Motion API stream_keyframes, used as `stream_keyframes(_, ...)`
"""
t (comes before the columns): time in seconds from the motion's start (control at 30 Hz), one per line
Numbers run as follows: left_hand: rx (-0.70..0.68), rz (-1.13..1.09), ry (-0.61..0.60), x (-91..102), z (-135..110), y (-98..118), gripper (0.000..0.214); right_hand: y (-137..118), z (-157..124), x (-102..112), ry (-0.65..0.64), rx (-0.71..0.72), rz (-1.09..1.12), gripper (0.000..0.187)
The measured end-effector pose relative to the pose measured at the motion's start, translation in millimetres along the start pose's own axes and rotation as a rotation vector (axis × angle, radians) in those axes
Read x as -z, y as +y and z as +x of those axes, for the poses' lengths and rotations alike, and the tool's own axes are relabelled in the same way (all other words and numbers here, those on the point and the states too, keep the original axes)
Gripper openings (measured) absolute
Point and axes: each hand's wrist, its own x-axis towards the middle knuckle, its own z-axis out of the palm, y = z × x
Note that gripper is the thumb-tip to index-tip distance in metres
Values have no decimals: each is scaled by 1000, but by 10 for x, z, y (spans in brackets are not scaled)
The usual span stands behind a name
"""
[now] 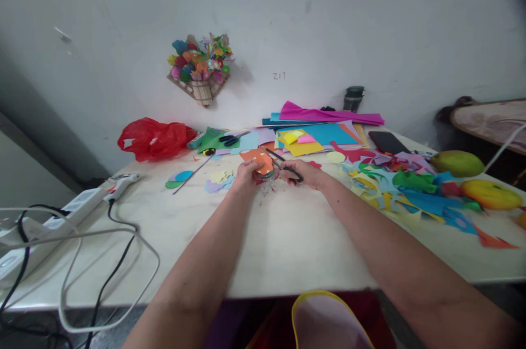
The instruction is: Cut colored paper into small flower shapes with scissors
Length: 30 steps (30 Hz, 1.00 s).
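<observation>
Between the fingers of my left hand is a piece of orange paper, held just above the table. My right hand grips a pair of black-handled scissors, whose blades are parted beside the paper's right edge. Tiny paper snippets lie on the tabletop below both hands. Left of my left hand sit pale scalloped paper cut-outs, and farther left are green and blue paper circles with a thin stick across them.
Colored paper sheets and another pair of scissors lie at the back. Paper scraps, a phone and a mango occupy the right. A red plastic bag and a power strip with cables are at left.
</observation>
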Motion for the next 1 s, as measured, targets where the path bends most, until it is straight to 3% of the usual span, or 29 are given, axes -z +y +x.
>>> stream_keyframes(0.67, -35, -11, 110, -187, -63, -97, 30, 39, 44, -40, 95, 50, 77, 28)
stream_keyframes(1.0, -85, 52, 158, -176, -29, -132, 30, 44, 44, -11, 90, 37, 53, 28)
